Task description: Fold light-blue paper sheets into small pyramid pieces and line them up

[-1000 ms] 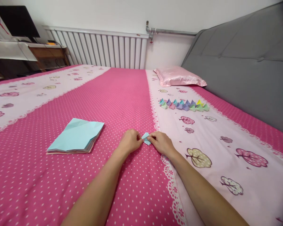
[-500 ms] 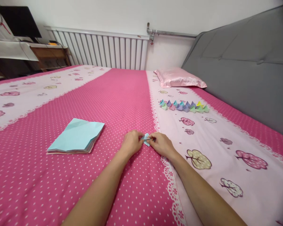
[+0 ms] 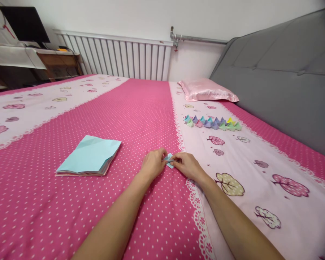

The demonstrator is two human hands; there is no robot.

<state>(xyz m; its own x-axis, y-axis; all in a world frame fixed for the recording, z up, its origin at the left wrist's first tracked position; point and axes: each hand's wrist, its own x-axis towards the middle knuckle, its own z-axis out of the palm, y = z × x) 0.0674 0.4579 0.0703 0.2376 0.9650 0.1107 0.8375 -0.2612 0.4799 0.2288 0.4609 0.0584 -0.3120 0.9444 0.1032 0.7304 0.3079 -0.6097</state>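
Between my hands is a small folded piece of light blue paper [image 3: 169, 161], just above or on the pink dotted bedspread [image 3: 148, 119]. My left hand [image 3: 154, 162] pinches its left side between thumb and fingers. On the right side, my right hand [image 3: 186, 164] has its thumb and forefinger closed on the paper's edge. The fingertips hide part of the folds. To the left lies a stack of square paper sheets [image 3: 90, 154], light blue on top. Small folded paper pieces [image 3: 212, 123] in several colours stand in two rows at the right.
A pink satin pillow [image 3: 207, 90] lies at the far right, by the grey padded headboard [image 3: 281, 61]. Along the back wall runs a white radiator [image 3: 119, 54] with a pipe. A desk with a black monitor [image 3: 24, 24] stands at the far left.
The whole view has shifted very slightly. Both hands keep hold of the blue paper, and the left fingers have lifted a little.
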